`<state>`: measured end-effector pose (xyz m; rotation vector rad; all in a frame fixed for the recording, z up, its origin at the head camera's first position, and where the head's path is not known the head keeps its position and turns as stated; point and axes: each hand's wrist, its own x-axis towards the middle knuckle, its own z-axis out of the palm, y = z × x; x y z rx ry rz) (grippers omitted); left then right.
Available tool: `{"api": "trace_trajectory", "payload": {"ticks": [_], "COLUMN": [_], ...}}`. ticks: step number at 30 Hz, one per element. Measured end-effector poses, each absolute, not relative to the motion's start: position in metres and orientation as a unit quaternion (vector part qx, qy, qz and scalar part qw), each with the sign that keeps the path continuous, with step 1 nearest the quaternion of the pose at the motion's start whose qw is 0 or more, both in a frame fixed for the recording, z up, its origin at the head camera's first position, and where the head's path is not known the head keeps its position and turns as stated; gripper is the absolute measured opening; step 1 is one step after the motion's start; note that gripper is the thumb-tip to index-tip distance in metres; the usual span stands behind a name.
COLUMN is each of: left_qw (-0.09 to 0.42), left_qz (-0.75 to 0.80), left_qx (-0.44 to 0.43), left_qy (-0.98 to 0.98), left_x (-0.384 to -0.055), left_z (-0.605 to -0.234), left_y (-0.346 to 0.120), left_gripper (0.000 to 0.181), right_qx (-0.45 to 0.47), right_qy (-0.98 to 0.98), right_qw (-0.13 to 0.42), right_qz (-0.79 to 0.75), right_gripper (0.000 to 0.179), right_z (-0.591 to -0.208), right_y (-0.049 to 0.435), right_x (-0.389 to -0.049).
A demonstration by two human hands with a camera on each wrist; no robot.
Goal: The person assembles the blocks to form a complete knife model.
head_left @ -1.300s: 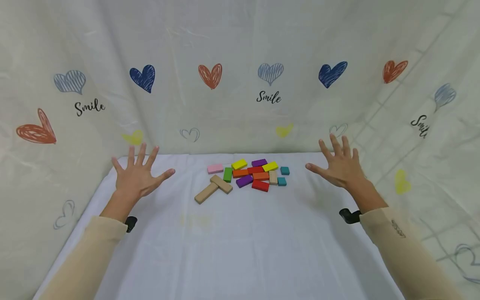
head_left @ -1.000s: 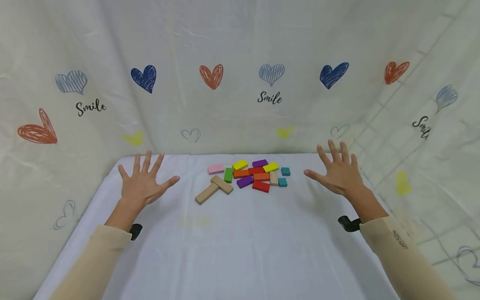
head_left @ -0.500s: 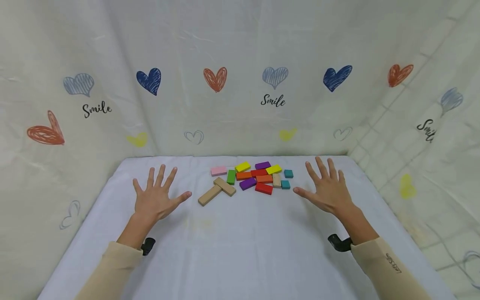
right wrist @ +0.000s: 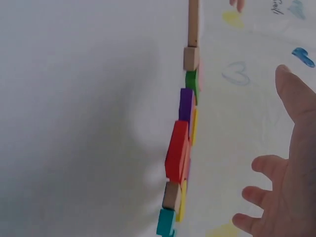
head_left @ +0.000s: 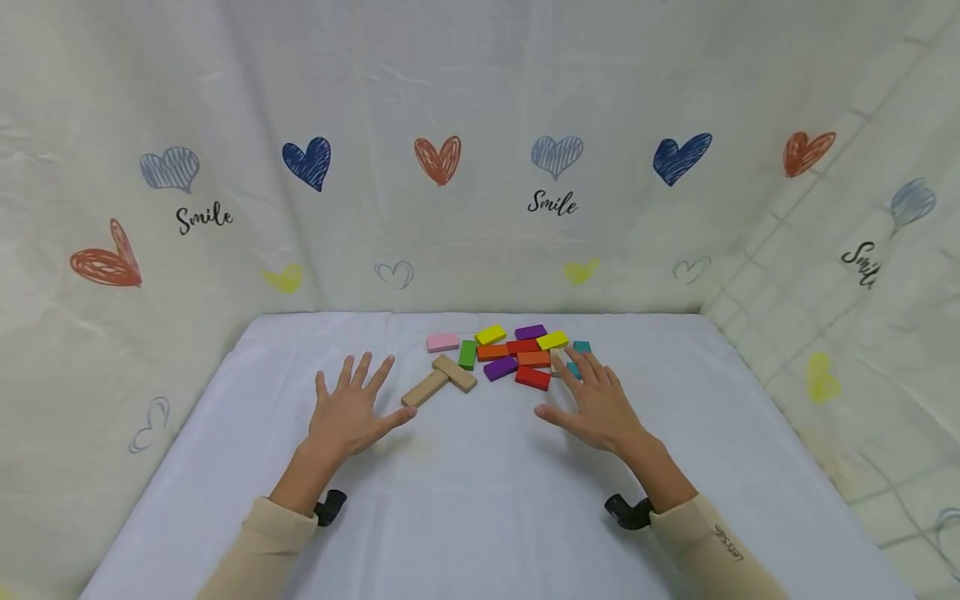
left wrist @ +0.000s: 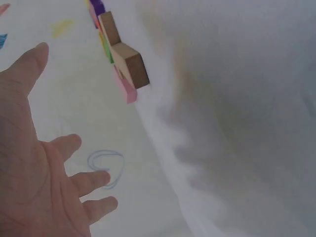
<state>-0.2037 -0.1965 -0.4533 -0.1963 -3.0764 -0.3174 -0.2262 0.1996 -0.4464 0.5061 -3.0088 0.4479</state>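
Several coloured wooden blocks lie in a loose cluster toward the back of the table. Two longer plain blocks, one of them the near plain block [head_left: 424, 388], meet end to side at the cluster's left. My left hand [head_left: 347, 419] hovers with fingers spread, its thumb tip close to that block. My right hand [head_left: 600, 408] is also spread and holds nothing. Its fingertips overlap the short plain block and the teal cubes [head_left: 582, 346] in the head view, partly hiding them. Nearest its thumb is the front red block [head_left: 532, 377]. A pink block [head_left: 442, 342] and a green block [head_left: 467, 355] lie farther left.
A white cloth [head_left: 480, 517] covers the table. Behind it hangs a pale curtain [head_left: 480, 250] printed with hearts and "Smile". Small black wrist mounts [head_left: 628, 512] stick out at the cuffs of both sleeves.
Both hands have moved inward and nearer to me, dropping lower in the head view. The right hand now overlaps the right end of the cluster. The blocks keep their arrangement.
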Motion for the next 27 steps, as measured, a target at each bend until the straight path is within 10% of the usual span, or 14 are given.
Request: {"api": "trace_trajectory", "payload": {"ticks": [27], "left_qw": [0.033], "left_qz": [-0.253], "left_qx": [-0.082], "left_qy": [-0.963], "left_x": [-0.241], "left_z": [-0.471], "left_y": [-0.18], "left_gripper": [0.043], "right_qx": [0.209], "right_qy": [-0.893], "right_qw": [-0.074], "right_qz": [0.392], "right_gripper": [0.073], "right_z": [-0.478], "right_y": [0.116], "right_x": [-0.275]}}
